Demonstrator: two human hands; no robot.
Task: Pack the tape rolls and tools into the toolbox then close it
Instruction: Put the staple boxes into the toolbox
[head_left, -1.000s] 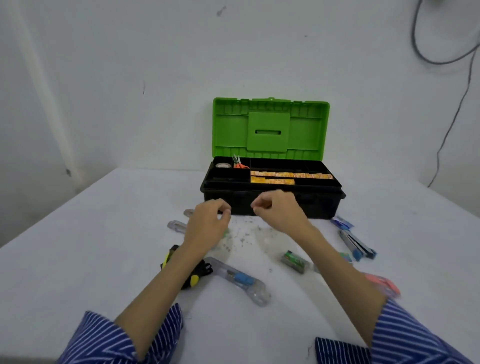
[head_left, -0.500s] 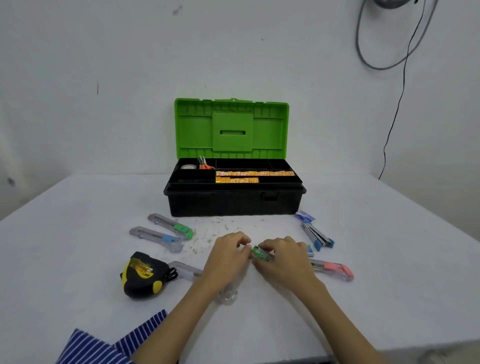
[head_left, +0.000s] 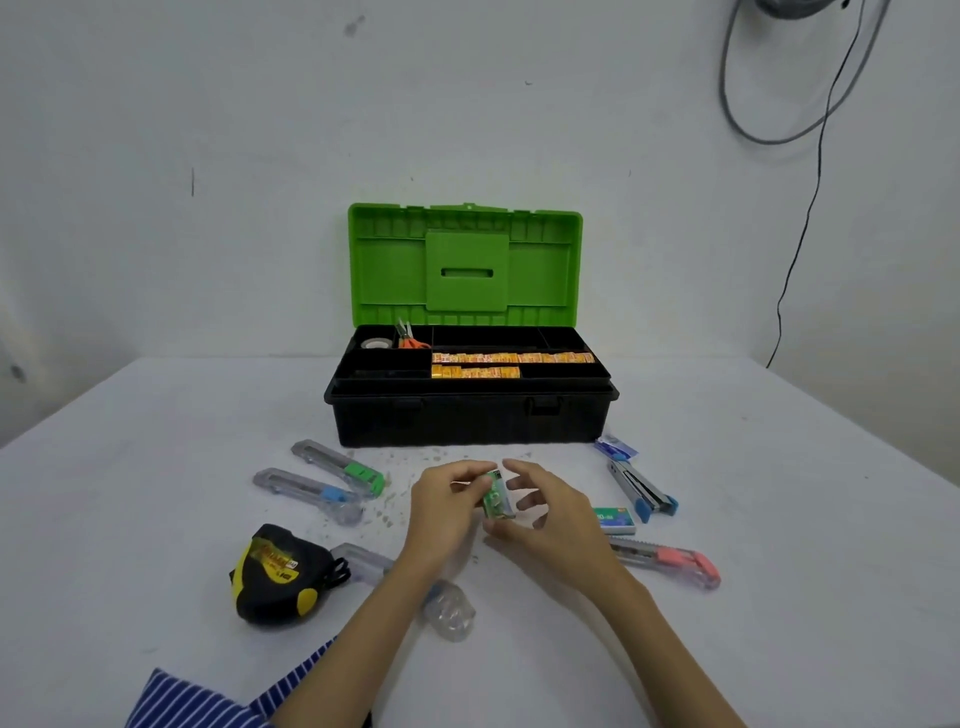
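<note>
Room: white wall behind a white counter (head_left: 156, 493); dark cables (head_left: 810, 171) hang at the upper right.
Toolbox: black toolbox (head_left: 470, 418) stands at the back middle of the counter, its green lid (head_left: 465, 265) raised upright.
Toolbox tray: rows of yellow-orange tape rolls (head_left: 511, 358) lie in the long front compartments; one pale tape roll (head_left: 376, 343) sits in the back-left compartment, with orange-handled scissors (head_left: 410, 338) in the compartment just beside it.
Left hand: left hand (head_left: 447, 512) is raised in front of the toolbox, its fingers curled onto a small green box (head_left: 496, 496), gripping its left side.
Right hand: right hand (head_left: 548, 517) is just beside the same box, fingers loosely spread and thumb below; whether it touches the box I cannot tell.
Left of the hands: two clear utility knives, one with a green slider (head_left: 340, 465) and one with a blue slider (head_left: 311, 493), lie side by side; nearer the person sits a black-and-yellow tape measure (head_left: 280, 574).
Under the left forearm: another clear utility knife (head_left: 447, 610), partly hidden.
Right of the hands: a blue stapler (head_left: 644, 491), a small blue packet (head_left: 615, 448) near the toolbox corner, a green staple box (head_left: 615, 519), and a pink utility knife (head_left: 670, 561).
Sleeve: blue striped sleeve (head_left: 208, 704) at the bottom edge.
</note>
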